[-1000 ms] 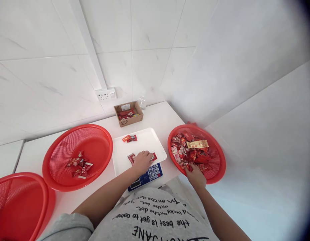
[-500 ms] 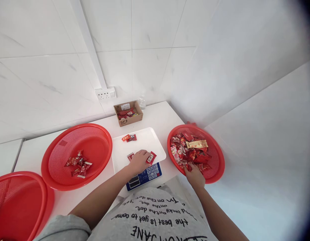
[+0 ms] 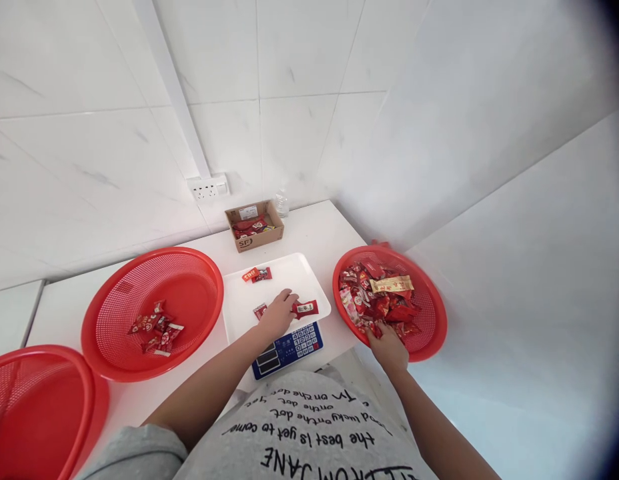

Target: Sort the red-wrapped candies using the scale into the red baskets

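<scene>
My left hand [image 3: 277,315] lies on the white tray [image 3: 289,277] of a blue scale [image 3: 288,348], fingers curled over red candy packets; one packet [image 3: 305,308] sticks out at its fingertips and another [image 3: 260,311] shows at its left. Two more packets [image 3: 257,274] lie at the tray's far edge. My right hand [image 3: 388,345] reaches into the near rim of the right red basket [image 3: 430,319], which is heaped with red candy packets [image 3: 377,301]; its fingers are buried among them.
A red basket [image 3: 189,267] left of the scale holds a small pile of packets [image 3: 154,327]. A third red basket [image 3: 39,393] sits at the far left. An open cardboard box [image 3: 254,226] stands by the wall, under a socket [image 3: 208,187].
My left hand slid a little along the tray, and the packet at its fingertips turned and moved out to the right. My right hand stays at the basket's near rim.
</scene>
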Demonstrator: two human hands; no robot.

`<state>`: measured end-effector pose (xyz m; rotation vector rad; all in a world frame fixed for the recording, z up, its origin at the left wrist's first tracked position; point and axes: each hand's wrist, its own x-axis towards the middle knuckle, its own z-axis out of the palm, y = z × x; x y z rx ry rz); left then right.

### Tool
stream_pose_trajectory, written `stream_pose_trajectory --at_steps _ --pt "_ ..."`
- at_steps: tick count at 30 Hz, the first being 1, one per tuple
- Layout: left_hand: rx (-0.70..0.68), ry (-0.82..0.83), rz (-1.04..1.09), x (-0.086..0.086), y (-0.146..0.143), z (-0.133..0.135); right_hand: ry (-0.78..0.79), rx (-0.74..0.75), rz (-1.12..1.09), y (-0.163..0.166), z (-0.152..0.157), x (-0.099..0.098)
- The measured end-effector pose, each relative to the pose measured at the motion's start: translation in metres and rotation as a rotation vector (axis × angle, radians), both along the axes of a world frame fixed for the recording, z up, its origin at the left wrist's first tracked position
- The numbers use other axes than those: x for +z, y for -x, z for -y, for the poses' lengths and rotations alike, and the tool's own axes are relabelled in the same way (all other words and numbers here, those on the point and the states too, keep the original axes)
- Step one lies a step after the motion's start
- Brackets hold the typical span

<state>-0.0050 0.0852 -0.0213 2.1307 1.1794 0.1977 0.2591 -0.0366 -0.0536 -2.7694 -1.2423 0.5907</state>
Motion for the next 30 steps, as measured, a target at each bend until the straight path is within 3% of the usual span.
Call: stream_pose_trajectory --at_steps 7,13,17,22,30 --pt "0.144 -0.058 0.010 0.004 0.049 -0.004 0.015 -0.016 0.005 0.001 0.000 0.001" --pt "-0.049 -0.076 -0.051 0.000 0.096 0.006 0.011 -0.027 0.012 0.003 0.002 0.000" --pt "-0.078 -0.139 -0.101 0.000 0.093 0.013 0.026 -0.033 -0.002 0.004 0.001 0.002" --pt "-0.008 -0.211 -0.100 0.000 0.082 0.012 0.017 -0.031 0.003 0.005 0.000 0.004" --pt "0.249 -0.299 -0.090 -0.015 0.090 0.000 0.021 -0.045 -0.001 0.003 0.000 0.002"
